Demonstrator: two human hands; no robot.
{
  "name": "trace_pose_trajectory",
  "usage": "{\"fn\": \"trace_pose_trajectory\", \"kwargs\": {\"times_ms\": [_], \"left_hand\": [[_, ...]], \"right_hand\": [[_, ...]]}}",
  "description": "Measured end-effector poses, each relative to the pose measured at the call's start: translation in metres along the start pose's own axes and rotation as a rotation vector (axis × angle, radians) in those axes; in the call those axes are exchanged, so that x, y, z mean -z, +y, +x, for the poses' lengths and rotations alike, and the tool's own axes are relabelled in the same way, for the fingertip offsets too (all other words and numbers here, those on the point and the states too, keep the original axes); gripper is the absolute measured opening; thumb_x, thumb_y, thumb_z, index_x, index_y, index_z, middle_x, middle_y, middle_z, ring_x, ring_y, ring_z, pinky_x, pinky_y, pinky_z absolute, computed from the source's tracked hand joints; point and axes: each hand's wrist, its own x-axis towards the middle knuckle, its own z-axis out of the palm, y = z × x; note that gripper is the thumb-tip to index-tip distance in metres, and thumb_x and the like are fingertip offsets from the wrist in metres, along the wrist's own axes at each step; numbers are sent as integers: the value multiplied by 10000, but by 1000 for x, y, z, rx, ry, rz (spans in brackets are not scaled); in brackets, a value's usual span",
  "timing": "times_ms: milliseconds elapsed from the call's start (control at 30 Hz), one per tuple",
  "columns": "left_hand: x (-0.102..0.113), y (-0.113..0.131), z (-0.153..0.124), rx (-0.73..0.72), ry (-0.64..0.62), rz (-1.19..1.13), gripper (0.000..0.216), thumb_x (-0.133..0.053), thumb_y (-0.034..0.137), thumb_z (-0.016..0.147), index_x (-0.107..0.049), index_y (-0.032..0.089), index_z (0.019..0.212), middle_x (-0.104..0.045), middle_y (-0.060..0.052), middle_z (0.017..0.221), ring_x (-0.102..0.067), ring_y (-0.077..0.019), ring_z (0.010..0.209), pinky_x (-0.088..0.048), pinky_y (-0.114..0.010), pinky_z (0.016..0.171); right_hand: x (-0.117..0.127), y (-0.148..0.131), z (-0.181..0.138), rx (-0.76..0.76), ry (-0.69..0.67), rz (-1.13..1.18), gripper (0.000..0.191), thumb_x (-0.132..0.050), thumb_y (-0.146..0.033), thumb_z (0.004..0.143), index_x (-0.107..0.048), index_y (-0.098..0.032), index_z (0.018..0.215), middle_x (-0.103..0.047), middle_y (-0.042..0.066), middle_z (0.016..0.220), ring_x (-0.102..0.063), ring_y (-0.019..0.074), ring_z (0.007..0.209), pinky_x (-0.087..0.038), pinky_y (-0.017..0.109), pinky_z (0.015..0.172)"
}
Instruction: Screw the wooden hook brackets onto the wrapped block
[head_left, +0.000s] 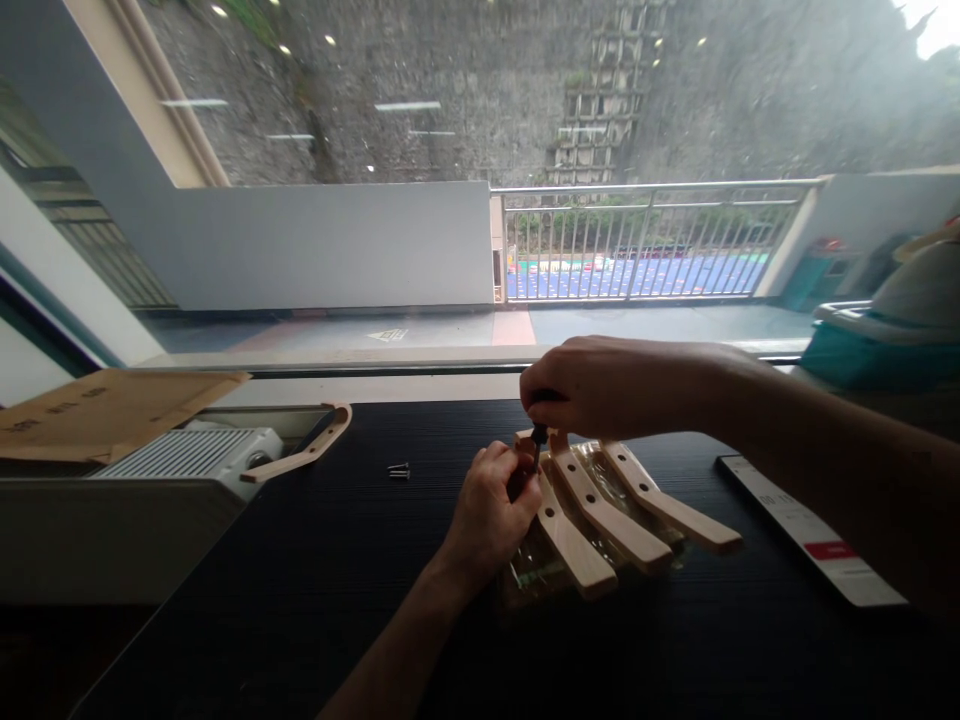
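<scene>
Three pale wooden pieces (616, 520) lie side by side on a clear-wrapped package (529, 572) on the dark table (315, 590), and the work is at the upper end of the leftmost piece (576, 556). The right hand (581, 385) has its fingers wrapped around the handle of a screwdriver (539, 434), its shaft pointing down and nearly upright. The left hand (491, 500) curls in close beside the tip; its fingers are narrow, but whether they pinch a screw or only steady the wood I cannot tell. To do this well, line the shaft up with the hole, press straight down while turning, and let the left fingers brace the wood without straying under the tip. The wrapped package looks likely to give or slide, so modest pressure seems wiser than a hard shove. The neighbouring pieces sit close by and could be knocked, while the left hand hides the contact point. A few loose screws (399, 471) lie to the left, well apart; beyond them a fourth wooden piece (322, 440) rests near a white slatted unit (196, 462) and brown cardboard (112, 405). At right, a white-screened device (862, 578) lies near the right forearm.
</scene>
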Motion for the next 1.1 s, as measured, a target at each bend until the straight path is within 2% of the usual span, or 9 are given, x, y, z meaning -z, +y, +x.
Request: {"fn": "trace_pose_trajectory", "kwargs": {"times_ms": [167, 367, 600, 733, 900, 1100], "left_hand": [[0, 0, 0, 12, -2, 16, 92, -492, 173, 786, -584, 179, 787, -514, -24, 791, -494, -172, 787, -444, -313, 752], [0, 0, 0, 4, -4, 0, 101, -488, 167, 781, -588, 177, 793, -513, -22, 775, -487, -169, 778, -437, -313, 751], [3, 4, -1, 29, 27, 13, 101, -492, 175, 771, -590, 171, 795, -530, -26, 786, -502, -172, 789, -440, -320, 754], [4, 9, 0, 65, 39, 30, 72, -508, 157, 743, -575, 172, 763, -534, -16, 774, -511, -164, 777, -443, -309, 746], [-4, 16, -2, 137, 116, 70, 54, -494, 160, 752, -547, 170, 744, -519, -23, 777, -509, -174, 778, -438, -328, 745], [-10, 18, -7, 136, 169, 127, 76, -479, 188, 791, -525, 183, 731, -525, -37, 792, -517, -193, 800, -439, -346, 754]], "right_hand": [[-9, -4, 4, 4, 96, -88, 251, -411, -271, 860, -596, -153, 738, -601, 33, 679, -451, 90, 555, -296, 245, 509], [-11, -6, 2, -46, 100, -57, 267, -383, -291, 884, -593, -139, 819, -587, 37, 669, -421, 85, 532, -278, 240, 497], [-14, -20, -6, -62, 117, -82, 244, -358, -261, 900, -555, -120, 933, -608, 62, 716, -468, 97, 548, -271, 254, 500], [-2, -14, -12, -24, 39, -47, 215, -443, -297, 855, -595, -160, 919, -637, 58, 791, -516, 121, 646, -298, 254, 540], [12, -6, -7, 67, -74, -63, 184, -457, -189, 810, -625, -167, 882, -652, 55, 830, -536, 128, 693, -321, 252, 577], [6, -8, 0, 73, -58, -93, 141, -478, -176, 804, -601, -156, 870, -648, 68, 797, -556, 144, 675, -310, 251, 554]]}}
